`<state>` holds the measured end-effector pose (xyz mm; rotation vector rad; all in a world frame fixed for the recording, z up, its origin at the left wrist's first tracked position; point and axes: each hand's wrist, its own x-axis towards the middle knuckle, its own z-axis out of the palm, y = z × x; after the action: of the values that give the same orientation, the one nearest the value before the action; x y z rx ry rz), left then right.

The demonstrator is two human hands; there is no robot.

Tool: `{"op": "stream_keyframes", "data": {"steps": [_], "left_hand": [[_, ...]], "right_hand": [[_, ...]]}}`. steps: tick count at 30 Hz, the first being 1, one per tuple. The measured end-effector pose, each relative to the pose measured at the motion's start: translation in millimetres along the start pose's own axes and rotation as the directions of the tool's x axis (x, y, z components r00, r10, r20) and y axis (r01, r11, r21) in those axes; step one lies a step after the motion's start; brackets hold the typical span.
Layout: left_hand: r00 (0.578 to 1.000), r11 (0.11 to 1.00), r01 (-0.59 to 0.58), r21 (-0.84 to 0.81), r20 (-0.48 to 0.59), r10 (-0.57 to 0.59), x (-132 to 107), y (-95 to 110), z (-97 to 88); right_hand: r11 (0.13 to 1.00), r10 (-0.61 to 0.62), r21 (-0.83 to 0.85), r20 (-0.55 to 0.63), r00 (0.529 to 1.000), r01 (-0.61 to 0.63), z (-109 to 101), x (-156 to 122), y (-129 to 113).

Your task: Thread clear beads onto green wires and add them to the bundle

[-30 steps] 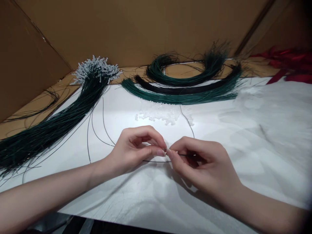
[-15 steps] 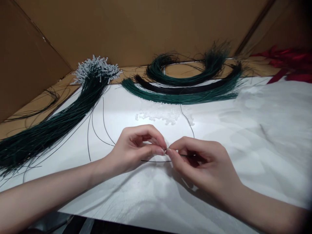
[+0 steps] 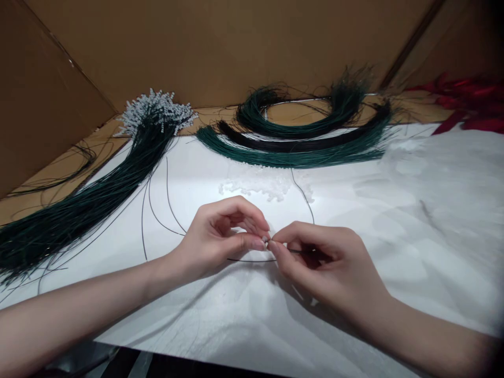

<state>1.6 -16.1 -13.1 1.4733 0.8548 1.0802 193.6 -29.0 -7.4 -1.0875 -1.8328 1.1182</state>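
Observation:
My left hand (image 3: 220,233) pinches tiny whitish beads (image 3: 265,240) between thumb and forefinger, partly hidden by the fingertips. Touching it from the right, my right hand (image 3: 331,257) is closed in a pinch on a thin dark wire (image 3: 302,252), which runs back into the palm. A dark length of wire (image 3: 252,260) also curves beneath the two hands, just over the white sheet. Beyond the fingers lies a scatter of small white beads (image 3: 255,182).
On the left rests a thick bundle of dark green wires (image 3: 106,191) with white beaded tips (image 3: 153,113). Curved bundles of green and black wire (image 3: 295,147) lie at the back, before a cardboard wall (image 3: 244,47). Red ribbon (image 3: 468,102) and crumpled translucent plastic (image 3: 441,189) are at right.
The left forefinger has lifted slightly, and more of the whitish beads shows between the fingertips. The right hand has barely moved.

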Motion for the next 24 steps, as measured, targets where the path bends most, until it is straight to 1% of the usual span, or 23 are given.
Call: {"op": "stream_keyframes", "data": {"steps": [8, 12, 18, 24], "left_hand": [[1.0, 1.0, 0.012, 0.001, -0.004, -0.012, 0.6, 0.5, 1.5], [1.0, 1.0, -0.01, 0.014, 0.006, 0.01, -1.2, -0.3, 0.7], [0.999, 0.992, -0.051, 0.114, -0.013, 0.053, -2.7, 0.2, 2.0], [0.997, 0.979, -0.065, 0.195, -0.017, 0.07, -3.9, -0.3, 3.7]], "right_hand": [[1.0, -0.013, -0.015, -0.001, 1.0, 0.013, -0.6, -0.5, 0.1], [0.999, -0.033, -0.035, -0.001, 0.999, 0.033, -0.3, -0.5, 1.1], [0.997, -0.04, -0.067, -0.004, 0.999, 0.039, 1.7, -1.4, 2.3], [0.997, -0.055, -0.054, -0.016, 0.998, 0.054, 3.0, -3.0, 5.0]]}}
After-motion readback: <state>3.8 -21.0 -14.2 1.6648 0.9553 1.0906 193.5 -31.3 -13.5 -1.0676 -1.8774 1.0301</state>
